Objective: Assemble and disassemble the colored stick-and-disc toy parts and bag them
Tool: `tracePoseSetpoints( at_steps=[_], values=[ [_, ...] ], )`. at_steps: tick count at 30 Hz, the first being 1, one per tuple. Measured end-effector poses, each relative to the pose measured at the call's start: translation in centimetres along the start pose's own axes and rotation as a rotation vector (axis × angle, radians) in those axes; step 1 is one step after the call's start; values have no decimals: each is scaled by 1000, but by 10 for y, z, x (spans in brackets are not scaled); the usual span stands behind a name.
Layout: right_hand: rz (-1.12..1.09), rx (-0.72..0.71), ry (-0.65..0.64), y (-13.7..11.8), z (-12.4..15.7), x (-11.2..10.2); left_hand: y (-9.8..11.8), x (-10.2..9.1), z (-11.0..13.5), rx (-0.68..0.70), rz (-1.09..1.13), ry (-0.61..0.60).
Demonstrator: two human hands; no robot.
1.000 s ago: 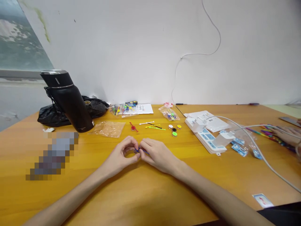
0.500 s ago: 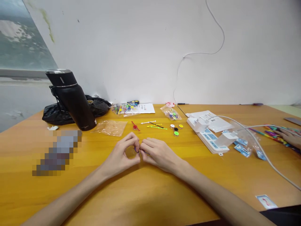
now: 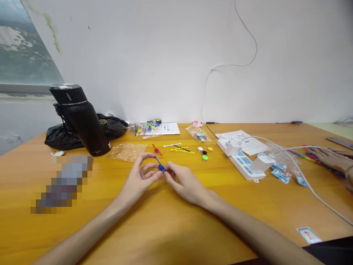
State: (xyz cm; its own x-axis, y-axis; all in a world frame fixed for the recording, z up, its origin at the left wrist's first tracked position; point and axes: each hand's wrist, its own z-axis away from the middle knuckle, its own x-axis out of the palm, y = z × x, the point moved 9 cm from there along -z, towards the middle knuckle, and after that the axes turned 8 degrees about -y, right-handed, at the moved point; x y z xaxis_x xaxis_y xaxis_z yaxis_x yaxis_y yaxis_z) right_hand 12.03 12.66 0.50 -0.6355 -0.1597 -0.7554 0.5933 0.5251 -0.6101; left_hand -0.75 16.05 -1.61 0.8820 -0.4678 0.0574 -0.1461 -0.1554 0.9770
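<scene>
Between my two hands, just above the table, is a blue plastic arrow spinner (image 3: pixel 161 167), its thin arrow slanting up to the left. My left hand (image 3: pixel 141 176) pinches it with thumb and fingers, the index finger curved up at the arrow's upper end. My right hand (image 3: pixel 184 181) grips its other side between thumb and fingertips, hiding part of it. Beyond the hands lie a red arrow spinner (image 3: pixel 156 151) and loose arrows: a white arrow (image 3: pixel 171 145), a green arrow (image 3: pixel 188 151), and yellow and black ones. Small round bases sit to their right, among them a black base (image 3: pixel 204 152) and a green base (image 3: pixel 204 158).
A black bottle (image 3: pixel 86 121) and a pixelated object (image 3: pixel 64 182) are at left. Bags of spinner parts (image 3: pixel 199 133) lie near the wall. At right are a power strip (image 3: pixel 245 165) with cables, a small card (image 3: pixel 309 235) and another person's hand (image 3: pixel 328 158) over colourful strips.
The blue spinner, mostly hidden before, now shows between my fingers. My left index finger has lifted and straightened somewhat. The view has shifted slightly. The other person's hand reaches farther left.
</scene>
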Motion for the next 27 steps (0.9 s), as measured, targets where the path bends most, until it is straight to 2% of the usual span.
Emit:
tracePoseSetpoints(
  at_steps=[5,9,11,15,18,22,27],
  values=[
    [-41,17,-1,6,0,1,-20,1,-3,-102,22,-81],
    [-42,19,-8,8,0,2,-22,5,-2,-107,19,-125],
    [-141,25,-22,10,-1,4,-18,5,-2,-97,-15,-120],
    [-566,77,-71,19,-4,15,-6,8,-2,-50,-151,-157],
    [-777,96,-54,24,-5,17,-3,11,1,-48,-122,-180],
    [-812,75,-50,21,-4,14,0,11,3,-55,-105,-179],
    [-851,6,-127,13,-4,14,-1,13,2,-84,-33,-230]
  ],
)
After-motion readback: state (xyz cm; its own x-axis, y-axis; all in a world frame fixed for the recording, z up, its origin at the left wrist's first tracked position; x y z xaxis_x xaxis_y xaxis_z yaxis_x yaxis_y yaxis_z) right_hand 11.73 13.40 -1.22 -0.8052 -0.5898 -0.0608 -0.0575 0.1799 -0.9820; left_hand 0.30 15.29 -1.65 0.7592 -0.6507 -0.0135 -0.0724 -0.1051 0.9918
